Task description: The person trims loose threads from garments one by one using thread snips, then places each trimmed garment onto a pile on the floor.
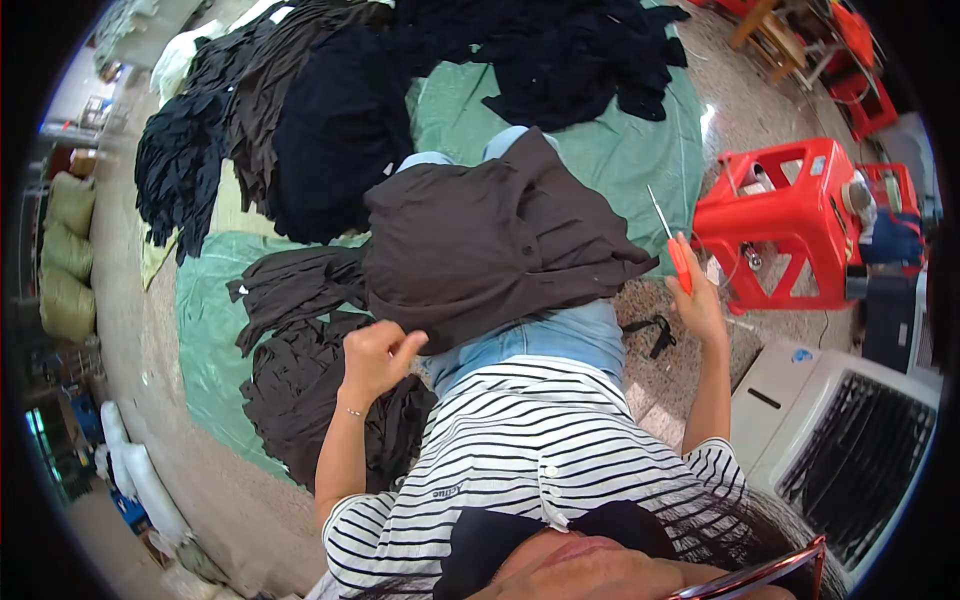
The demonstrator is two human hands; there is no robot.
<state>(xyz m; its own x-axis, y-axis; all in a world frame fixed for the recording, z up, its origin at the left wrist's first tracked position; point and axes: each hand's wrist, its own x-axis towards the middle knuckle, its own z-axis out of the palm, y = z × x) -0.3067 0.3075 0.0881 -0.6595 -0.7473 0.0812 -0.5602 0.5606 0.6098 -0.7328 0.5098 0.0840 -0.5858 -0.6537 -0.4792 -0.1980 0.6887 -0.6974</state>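
A dark brown-grey buttoned shirt [450, 250] lies spread across my lap, over light blue jeans. My right hand [700, 305] is to the right of the shirt, closed round the orange handle of a slim tool [680, 262]. Its thin metal shaft points up and away from me; its exact kind is unclear. At the shirt's near left corner, my left hand [378, 360] has its fingers curled and the thumb sticking out toward the cloth. Whether anything is inside those fingers is hidden.
More dark garments [310, 400] lie heaped at my left, on a green sheet [215, 350]. Larger dark piles [345, 130] stand ahead. On the right are a red plastic stool [790, 225] lying on its side and a white air cooler [800, 400]. Stuffed sacks [68, 260] line the far left.
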